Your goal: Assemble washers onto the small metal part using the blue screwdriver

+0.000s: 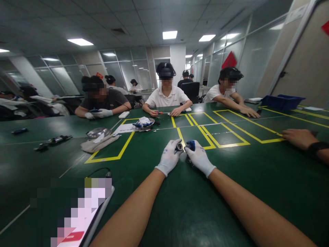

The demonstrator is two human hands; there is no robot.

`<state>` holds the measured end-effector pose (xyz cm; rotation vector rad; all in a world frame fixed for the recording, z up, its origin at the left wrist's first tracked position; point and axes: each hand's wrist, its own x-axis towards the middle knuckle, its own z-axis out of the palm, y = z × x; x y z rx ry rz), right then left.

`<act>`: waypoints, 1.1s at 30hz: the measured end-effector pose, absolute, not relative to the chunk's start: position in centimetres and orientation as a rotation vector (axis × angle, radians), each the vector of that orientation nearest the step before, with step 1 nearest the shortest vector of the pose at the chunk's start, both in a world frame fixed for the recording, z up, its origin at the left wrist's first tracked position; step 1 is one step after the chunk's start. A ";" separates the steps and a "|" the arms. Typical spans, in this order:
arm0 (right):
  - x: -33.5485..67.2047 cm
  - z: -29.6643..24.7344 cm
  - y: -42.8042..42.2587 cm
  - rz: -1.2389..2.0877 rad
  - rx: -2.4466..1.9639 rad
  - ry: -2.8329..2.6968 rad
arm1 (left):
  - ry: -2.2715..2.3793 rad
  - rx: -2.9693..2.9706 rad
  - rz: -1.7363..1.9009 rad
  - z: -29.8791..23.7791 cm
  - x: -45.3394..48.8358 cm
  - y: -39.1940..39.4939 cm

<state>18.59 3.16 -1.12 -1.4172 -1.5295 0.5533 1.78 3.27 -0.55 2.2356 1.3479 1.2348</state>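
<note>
My left hand (168,156), in a white glove, is closed around a short dark tube (179,147). The tube's round, silver-rimmed open end faces me. Close beside it, my right hand (202,158) wears a white glove with blue at the fingertips and is curled with its fingers together. Something dark shows beneath the right hand, too covered to name. Both hands are just above the green table (164,206), near the yellow tape lines. Between the two hands there is a narrow gap.
To the left lie a cloth (99,144), a metal bowl (99,133) and a dark tool (60,139). A second bowl (144,124) holds white and blue cloth. A blurred screen (84,212) is at near left, a blue bin (282,102) at far right. Several people sit around; one arm (299,139) reaches in from the right.
</note>
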 end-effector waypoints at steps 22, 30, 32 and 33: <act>18.0 0.2 0.4 0.202 -1.052 -1.787 | 1.309 2.243 1.299 -0.9 1.6 3.5; 18.1 0.3 0.3 0.153 -1.024 -1.825 | 1.512 2.199 1.270 -0.4 1.6 3.4; 18.0 0.4 0.1 0.124 -0.996 -1.829 | 1.534 2.194 1.271 -0.3 1.5 3.3; 18.0 0.4 0.1 0.110 -0.981 -1.835 | 1.538 2.193 1.267 -0.4 1.5 3.3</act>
